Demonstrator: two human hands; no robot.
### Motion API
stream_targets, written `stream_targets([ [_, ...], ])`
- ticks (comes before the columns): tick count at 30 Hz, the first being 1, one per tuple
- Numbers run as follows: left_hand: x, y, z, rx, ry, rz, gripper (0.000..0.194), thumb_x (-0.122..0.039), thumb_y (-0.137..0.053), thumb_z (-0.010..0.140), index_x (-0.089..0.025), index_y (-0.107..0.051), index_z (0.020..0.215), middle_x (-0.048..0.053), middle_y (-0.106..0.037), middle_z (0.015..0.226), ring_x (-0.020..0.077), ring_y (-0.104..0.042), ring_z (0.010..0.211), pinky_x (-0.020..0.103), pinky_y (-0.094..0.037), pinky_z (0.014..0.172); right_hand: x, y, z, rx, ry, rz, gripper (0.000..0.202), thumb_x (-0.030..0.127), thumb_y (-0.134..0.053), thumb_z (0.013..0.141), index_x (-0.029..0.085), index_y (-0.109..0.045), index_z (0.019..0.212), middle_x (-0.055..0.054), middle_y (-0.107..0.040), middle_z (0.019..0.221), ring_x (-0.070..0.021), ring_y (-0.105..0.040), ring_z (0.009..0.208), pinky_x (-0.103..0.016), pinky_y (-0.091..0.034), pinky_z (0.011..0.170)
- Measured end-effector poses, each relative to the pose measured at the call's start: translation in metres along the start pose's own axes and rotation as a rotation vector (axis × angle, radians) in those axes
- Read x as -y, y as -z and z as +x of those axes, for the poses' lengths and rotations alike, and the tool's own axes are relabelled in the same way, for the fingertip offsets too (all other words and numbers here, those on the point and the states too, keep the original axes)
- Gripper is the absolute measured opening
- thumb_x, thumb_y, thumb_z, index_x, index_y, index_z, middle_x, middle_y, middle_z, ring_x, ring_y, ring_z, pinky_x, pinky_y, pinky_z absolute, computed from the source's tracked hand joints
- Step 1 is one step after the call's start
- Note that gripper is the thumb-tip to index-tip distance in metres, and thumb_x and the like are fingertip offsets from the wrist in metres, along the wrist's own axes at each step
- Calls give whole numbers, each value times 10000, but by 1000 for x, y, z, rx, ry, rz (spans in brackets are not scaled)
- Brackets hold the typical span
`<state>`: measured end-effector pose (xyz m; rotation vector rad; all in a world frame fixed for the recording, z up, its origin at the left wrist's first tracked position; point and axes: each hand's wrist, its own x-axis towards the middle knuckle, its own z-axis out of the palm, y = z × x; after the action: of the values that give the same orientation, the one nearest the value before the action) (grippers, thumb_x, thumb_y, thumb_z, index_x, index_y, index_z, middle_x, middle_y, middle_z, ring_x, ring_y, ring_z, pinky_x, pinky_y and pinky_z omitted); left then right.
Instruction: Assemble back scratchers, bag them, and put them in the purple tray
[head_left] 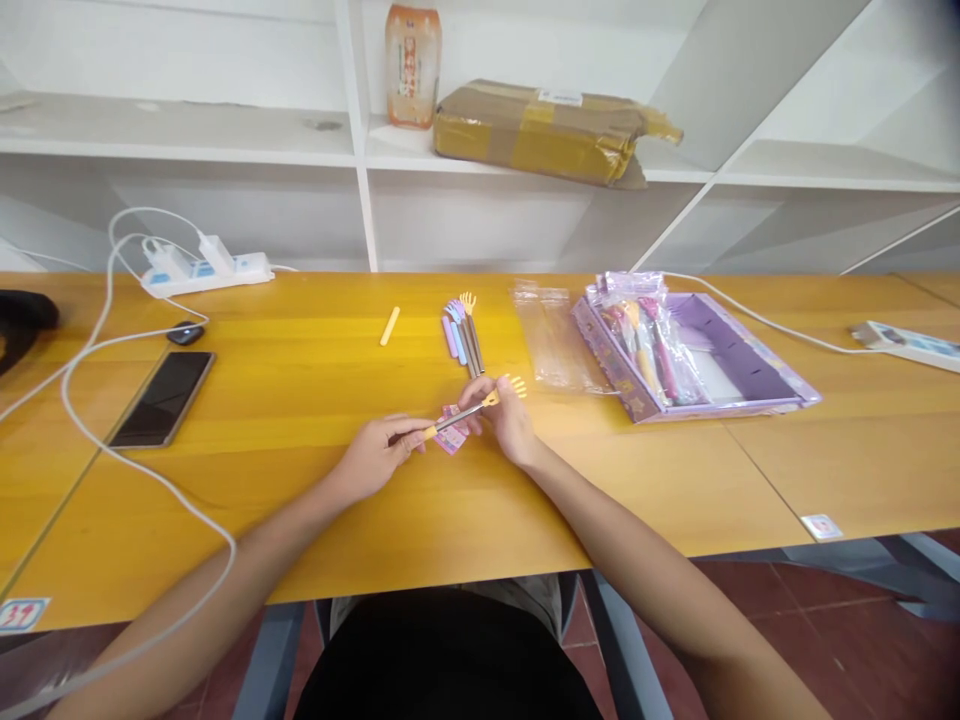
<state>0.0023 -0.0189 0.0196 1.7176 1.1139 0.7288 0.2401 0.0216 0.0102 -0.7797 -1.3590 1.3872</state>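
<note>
A small rod [459,417] with a yellow hand-shaped head and a yellow handle end hangs between my hands above the table. My left hand [384,452] is closed on its yellow handle end. Near the hand-shaped head, my right hand [510,420] has its fingers closed round the rod. Pink printed cards [451,437] lie behind and below the rod, close to my right fingers. Beyond my hands, several similar rods [472,345] with purple, blue and yellow parts lie side by side. A loose yellow handle piece [390,326] lies to their left.
A purple box [750,345] holding bagged rods stands at the right, beside clear plastic bags [555,335]. At the left are a phone [165,398], a power strip [225,275] and white cables. Shelves behind hold a taped carton [536,130] and an orange package [412,68].
</note>
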Motion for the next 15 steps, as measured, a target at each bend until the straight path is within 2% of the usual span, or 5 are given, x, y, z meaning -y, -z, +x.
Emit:
stream_targets([
  [4,3,-1,1,28,38,-104,416,-462,-609,1014,-194,-788,1278,32,-692,860,111,-472,628,253,-413,593,-1,-5,-5,40,-35,-8,753,858,-332,990,207,-679,840,-5,-599,639,-140,-499,515,-295,-421,532],
  [9,1,1,0,71,99,-222,457,-516,-662,972,-176,-798,1245,35,-682,842,91,-437,580,241,-350,530,-9,-8,-11,82,-13,-11,722,786,-285,1048,205,-697,927,-52,-720,796,-140,-523,550,-296,-417,553],
  [15,-7,-1,-2,131,209,-383,494,-558,-718,927,-143,-811,1179,56,-685,830,72,-402,559,228,-268,498,-13,-8,-16,138,-38,-27,728,763,-249,1066,209,-721,1094,-67,-736,893,-152,-561,593,-296,-403,543],
])
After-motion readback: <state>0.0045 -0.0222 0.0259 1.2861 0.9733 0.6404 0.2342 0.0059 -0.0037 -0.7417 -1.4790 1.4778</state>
